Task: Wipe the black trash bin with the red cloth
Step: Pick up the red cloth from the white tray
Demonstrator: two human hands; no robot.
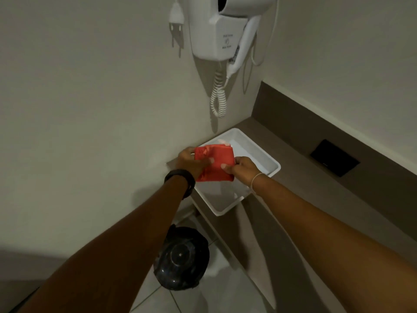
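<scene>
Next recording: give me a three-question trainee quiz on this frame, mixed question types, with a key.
1. True or false: the folded red cloth touches the round black trash bin.
2. Which hands hold the cloth? A) left hand only B) right hand only C) both
3. Fill in: the cloth is held above the white rectangular plastic ____ on the counter.

Key:
1. False; the bin stands on the floor below, apart from the cloth.
2. C
3. tray
</scene>
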